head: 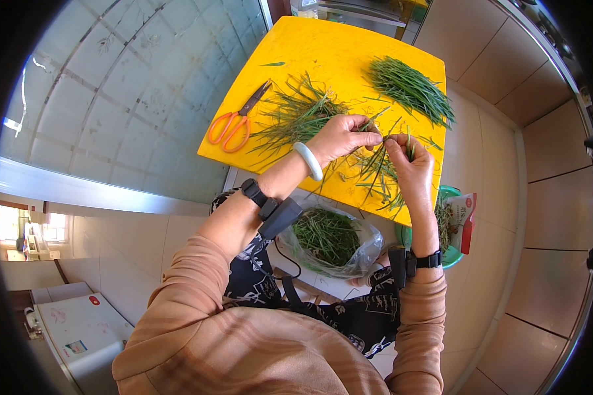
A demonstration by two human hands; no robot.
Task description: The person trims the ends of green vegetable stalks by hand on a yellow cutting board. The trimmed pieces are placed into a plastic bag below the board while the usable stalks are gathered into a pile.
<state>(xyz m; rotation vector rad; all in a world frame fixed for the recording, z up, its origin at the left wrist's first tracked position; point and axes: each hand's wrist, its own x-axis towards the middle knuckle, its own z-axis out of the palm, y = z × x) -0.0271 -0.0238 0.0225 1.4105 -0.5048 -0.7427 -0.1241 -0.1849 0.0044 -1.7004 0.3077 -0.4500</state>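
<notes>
My left hand (348, 136) pinches a few thin green stalks, likely chives, between thumb and fingers. Close beside it, my right hand (411, 155) grips more of the same stalks, and the fingertips of both hands nearly meet. Below them on the yellow tabletop (321, 47) lie loose stalks and trimmings (378, 170). An untidy heap of stalks (301, 116) with brownish ends spreads left of my hands. At the far right rests a neat bundle of green stalks (410, 89). Orange-handled scissors (239, 118) lie at the table's left side, blades pointing away from me.
Beneath the near table edge stands a clear plastic bag (370, 247) holding many green stalks (326, 234). A green basin (452, 259) with plant scraps and a red-and-white packet (463, 222) is on the floor at right. A frosted glass panel (143, 89) borders the left.
</notes>
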